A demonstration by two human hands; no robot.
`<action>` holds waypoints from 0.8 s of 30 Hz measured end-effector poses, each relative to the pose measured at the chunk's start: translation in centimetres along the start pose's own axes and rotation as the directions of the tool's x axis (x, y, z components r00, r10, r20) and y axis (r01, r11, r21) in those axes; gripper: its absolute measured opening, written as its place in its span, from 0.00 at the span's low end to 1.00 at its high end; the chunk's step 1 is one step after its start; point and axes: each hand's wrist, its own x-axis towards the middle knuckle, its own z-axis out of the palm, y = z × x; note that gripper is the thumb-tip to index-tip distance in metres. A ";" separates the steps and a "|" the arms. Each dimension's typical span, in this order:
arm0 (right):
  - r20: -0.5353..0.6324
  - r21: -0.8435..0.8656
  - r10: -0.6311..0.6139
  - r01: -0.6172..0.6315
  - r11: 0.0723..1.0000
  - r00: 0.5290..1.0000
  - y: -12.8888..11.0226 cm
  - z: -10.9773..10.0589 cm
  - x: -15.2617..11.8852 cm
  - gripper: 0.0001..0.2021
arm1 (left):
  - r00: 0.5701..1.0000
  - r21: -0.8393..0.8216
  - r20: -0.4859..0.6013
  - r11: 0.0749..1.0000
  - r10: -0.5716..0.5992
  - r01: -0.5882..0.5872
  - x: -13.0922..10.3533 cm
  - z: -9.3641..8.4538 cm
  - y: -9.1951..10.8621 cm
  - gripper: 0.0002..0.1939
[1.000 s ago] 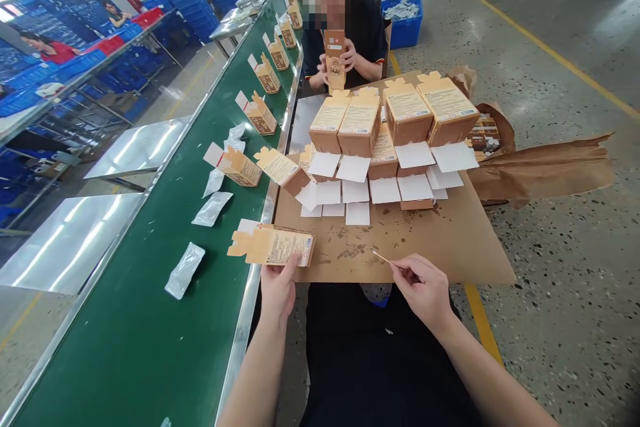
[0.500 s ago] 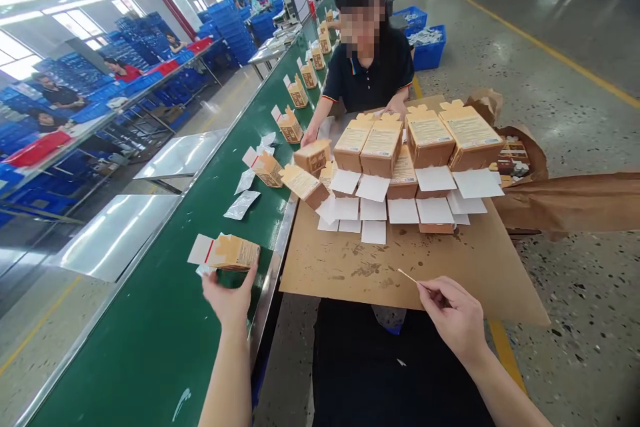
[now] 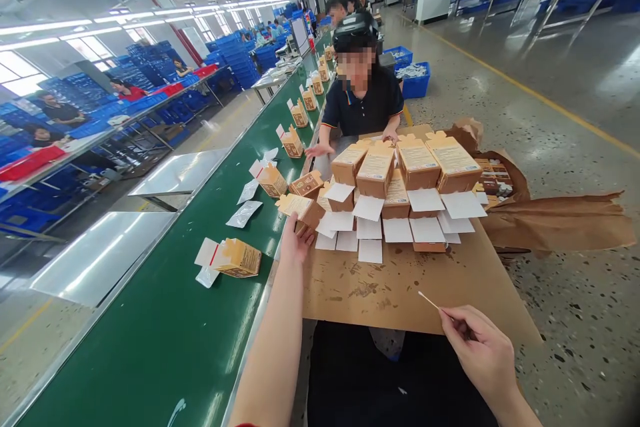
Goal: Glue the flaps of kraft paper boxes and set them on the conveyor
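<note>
My left hand reaches to the near left end of the pile, its thumb and fingers closed around the lower end of a tan cardboard box. In my right hand a thin cotton swab is pinched between thumb and fingers, its tip pointing up and left above the brown board. Several more tan boxes are stacked on that board, with white flaps hanging toward me. Another open box lies on the green conveyor belt, beside a silvery packet.
A co-worker sits behind the pile, one hand extended near the belt. Open boxes line the belt farther off, with silvery packets nearby. At right, a torn brown paper wrapping sticks out past the board.
My left hand has let go of the box on the belt and moved right to a box at the pile's edge. The co-worker's hand has come off a box. My right hand still holds the swab.
</note>
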 end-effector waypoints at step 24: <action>0.188 -0.389 -0.057 0.128 0.912 0.980 4.9 -1.3 11.1 0.10 | 0.935 0.225 0.355 0.970 0.010 -0.096 -8.9 -9.5 -7.6 0.40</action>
